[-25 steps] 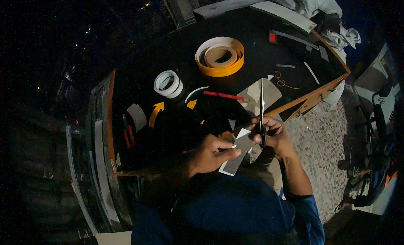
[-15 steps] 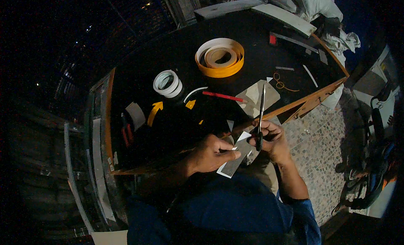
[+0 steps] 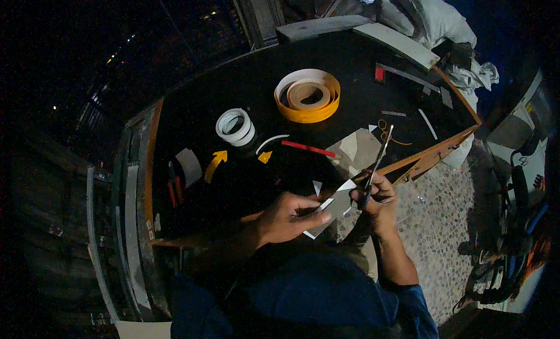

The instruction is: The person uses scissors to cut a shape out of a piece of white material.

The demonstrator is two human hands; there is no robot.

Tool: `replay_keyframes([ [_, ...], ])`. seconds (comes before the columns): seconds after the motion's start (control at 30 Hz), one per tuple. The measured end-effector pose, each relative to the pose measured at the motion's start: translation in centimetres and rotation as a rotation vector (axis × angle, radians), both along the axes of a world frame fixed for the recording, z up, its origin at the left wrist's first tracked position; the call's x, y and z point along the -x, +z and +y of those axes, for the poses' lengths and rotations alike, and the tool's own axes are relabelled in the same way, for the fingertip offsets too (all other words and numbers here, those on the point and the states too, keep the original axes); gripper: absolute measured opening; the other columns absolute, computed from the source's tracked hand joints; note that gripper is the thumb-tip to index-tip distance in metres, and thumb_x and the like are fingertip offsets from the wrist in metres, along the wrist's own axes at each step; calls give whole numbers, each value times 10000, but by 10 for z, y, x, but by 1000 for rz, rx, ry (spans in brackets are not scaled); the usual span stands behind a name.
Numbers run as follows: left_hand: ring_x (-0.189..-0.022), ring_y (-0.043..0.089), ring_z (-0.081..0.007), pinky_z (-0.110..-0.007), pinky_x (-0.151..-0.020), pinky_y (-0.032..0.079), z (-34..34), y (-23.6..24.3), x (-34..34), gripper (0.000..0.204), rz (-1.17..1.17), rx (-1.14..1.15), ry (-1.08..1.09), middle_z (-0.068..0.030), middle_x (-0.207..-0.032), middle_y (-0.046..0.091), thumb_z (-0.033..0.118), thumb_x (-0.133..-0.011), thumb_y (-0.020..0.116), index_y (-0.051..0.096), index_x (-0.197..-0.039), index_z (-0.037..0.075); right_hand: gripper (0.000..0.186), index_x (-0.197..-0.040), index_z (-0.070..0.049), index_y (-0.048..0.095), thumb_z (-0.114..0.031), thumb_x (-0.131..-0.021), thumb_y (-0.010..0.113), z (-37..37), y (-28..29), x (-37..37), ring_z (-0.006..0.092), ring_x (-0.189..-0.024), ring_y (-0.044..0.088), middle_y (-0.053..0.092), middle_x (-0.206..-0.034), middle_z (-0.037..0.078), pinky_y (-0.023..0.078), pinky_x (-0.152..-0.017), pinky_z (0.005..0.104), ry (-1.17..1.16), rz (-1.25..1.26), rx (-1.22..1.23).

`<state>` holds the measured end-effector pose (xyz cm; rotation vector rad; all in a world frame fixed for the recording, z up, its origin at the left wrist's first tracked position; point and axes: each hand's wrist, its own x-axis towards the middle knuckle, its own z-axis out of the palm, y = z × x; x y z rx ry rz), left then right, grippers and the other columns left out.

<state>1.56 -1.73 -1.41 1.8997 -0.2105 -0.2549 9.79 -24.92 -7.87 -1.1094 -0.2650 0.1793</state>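
Observation:
My left hand [image 3: 294, 218] pinches a grey piece of sheet with white edges [image 3: 337, 208] between thumb and fingers, just past the table's near edge. In my right hand [image 3: 380, 202] is a pair of scissors [image 3: 382, 153], fingers around the handles and blades pointing up and away. The scissors are close to the right end of the sheet; I cannot tell whether the blades touch it. Beyond them a grey and beige cut sheet [image 3: 357, 148] lies on the table, with a red pencil [image 3: 309, 148] reaching its left edge.
On the dark table [image 3: 233, 71] stand a yellow and white tape roll [image 3: 307, 114] and white rolls [image 3: 236, 129]. A yellow arrow [image 3: 216, 164], red-handled tool [image 3: 175, 184], try square [image 3: 380, 75] and rubber band [image 3: 383, 129] lie around. Right of the table is a pebbled floor [image 3: 434, 216].
The scissors have tilted further right, and the left hand has slid slightly along the sheet's left side. The table appears a little lower as the view shifted.

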Motion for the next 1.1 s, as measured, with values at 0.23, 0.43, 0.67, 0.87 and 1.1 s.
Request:
replay_keyframes([
  [0.23,-1377,526,-258,-425,-1204,370,9,1,3,706,212,484,-72,-169,-1440,586,119,-880,813,481,-1477,-61,520,-1297,19,628,27,-816,826,10,25,-19,118,-880,688,750,-1040,65,536,-786,255,-182,-18,-87],
  [0.43,-1444,461,-303,-530,-1247,292,-23,-39,-5,725,-190,875,10,-153,-1536,497,-8,-842,795,474,-1492,1,509,-1300,24,623,9,-830,820,31,46,-28,134,-959,694,746,-1094,77,542,-860,271,-291,-55,-139],
  [0.67,-1361,544,-249,-412,-1173,410,-57,-29,-18,450,-401,636,371,-147,-1417,608,27,-959,708,557,-1377,-41,521,-1319,38,595,27,-841,802,46,61,-24,151,-969,702,744,-1094,97,549,-873,284,-307,-47,-332],
  [0.87,-1249,625,-284,-463,-1161,446,-68,-36,-35,384,-348,864,458,-121,-1321,654,100,-981,697,572,-1340,47,515,-1316,46,595,29,-844,801,51,66,-20,152,-946,705,744,-1078,99,555,-852,279,-395,-83,-313],
  [1.1,-1199,647,-252,-422,-1118,488,-77,-21,-40,352,-158,1175,521,-98,-1265,672,131,-980,707,597,-1310,80,515,-1312,47,606,21,-840,810,50,60,-19,141,-969,692,733,-1111,107,558,-859,285,-419,-112,-313],
])
